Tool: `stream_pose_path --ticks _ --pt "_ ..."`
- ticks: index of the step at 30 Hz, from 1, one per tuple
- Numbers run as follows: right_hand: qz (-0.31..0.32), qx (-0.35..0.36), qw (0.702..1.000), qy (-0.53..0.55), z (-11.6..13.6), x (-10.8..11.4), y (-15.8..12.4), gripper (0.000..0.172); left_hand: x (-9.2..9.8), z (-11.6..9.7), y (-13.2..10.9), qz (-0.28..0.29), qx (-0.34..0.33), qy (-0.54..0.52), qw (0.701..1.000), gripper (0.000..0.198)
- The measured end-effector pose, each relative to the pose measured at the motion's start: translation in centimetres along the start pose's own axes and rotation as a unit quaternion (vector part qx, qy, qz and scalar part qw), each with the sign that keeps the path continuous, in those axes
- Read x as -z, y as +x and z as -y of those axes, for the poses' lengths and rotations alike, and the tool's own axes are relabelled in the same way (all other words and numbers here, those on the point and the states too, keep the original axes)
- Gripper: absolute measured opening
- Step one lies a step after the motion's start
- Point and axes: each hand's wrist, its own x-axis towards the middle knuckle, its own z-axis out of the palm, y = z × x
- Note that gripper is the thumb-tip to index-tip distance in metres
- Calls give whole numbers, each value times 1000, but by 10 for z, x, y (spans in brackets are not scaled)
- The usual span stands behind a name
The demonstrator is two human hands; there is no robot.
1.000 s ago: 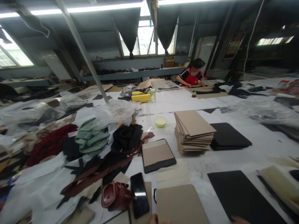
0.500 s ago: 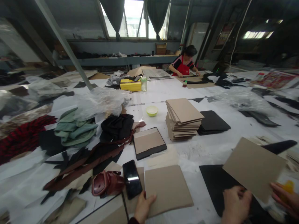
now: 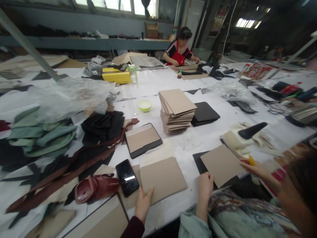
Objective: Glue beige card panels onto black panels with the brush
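Note:
My left hand (image 3: 143,203), in a maroon sleeve, is at the lower left edge of a grey-brown cardboard sheet (image 3: 163,178). Its thumb lies on top of the sheet and its fingers are along the edge, partly hidden. Just left of that hand are a black phone (image 3: 127,178) and a dark red leather piece shaped like a small case (image 3: 97,188). Under the phone lies another brown sheet. My right hand is out of view. The hands on the right, with a pale green sleeve, belong to a co-worker.
The co-worker's hand (image 3: 205,186) holds a cardboard square (image 3: 221,165) over black sheets. Farther back stand a cardboard stack (image 3: 177,105), black boards (image 3: 205,114) and a yellow-green bowl (image 3: 144,105). Fabric scraps (image 3: 44,135) cover the left side. Another person works at the far side.
The view has swung right and down, bringing the co-worker's arms and head into sight. My left hand stays at the cardboard's edge. The co-worker's cardboard square now lies lower over the black sheets.

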Motion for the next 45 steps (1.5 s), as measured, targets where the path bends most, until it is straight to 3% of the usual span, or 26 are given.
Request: stream_pose_path --ticks 3,5,9,11,13,15,17,20,23,29,35,39,45 --pt "16 -6 1000 18 20 14 -6 30 -2 1 -2 6 -18 26 999 46" --pt "87 -8 993 77 39 32 -21 26 -2 2 -2 8 -23 43 999 51" --pt "211 -6 963 166 76 64 -91 31 0 2 -3 17 -38 62 997 60" --pt "238 -5 954 182 93 64 -126 41 0 3 -3 21 -51 61 997 64" --pt "244 -20 948 204 111 50 -140 54 1 3 -4 24 -55 56 997 66" --pt "215 -55 952 211 125 29 -126 60 1 3 -3 30 -53 55 997 65" --pt "178 -70 970 151 132 8 -91 59 2 2 -3 25 -47 66 996 66" --pt "139 -92 984 56 128 -12 -35 60 2 3 -1 18 -58 68 996 70" --pt "135 -123 983 8 118 -25 -8 61 2 4 -1 23 -74 47 996 76" --pt "147 -132 979 -55 111 -49 -14 60 0 5 -2 32 -109 58 992 84" --pt "141 -140 976 -93 107 -55 -7 59 3 5 2 13 -119 98 988 85" --pt "148 -145 972 -110 101 -59 -1 57 7 0 6 7 -36 -14 999 87" --pt "151 -135 971 -127 97 -64 2 55 13 -16 3 60 49 -108 991 50"
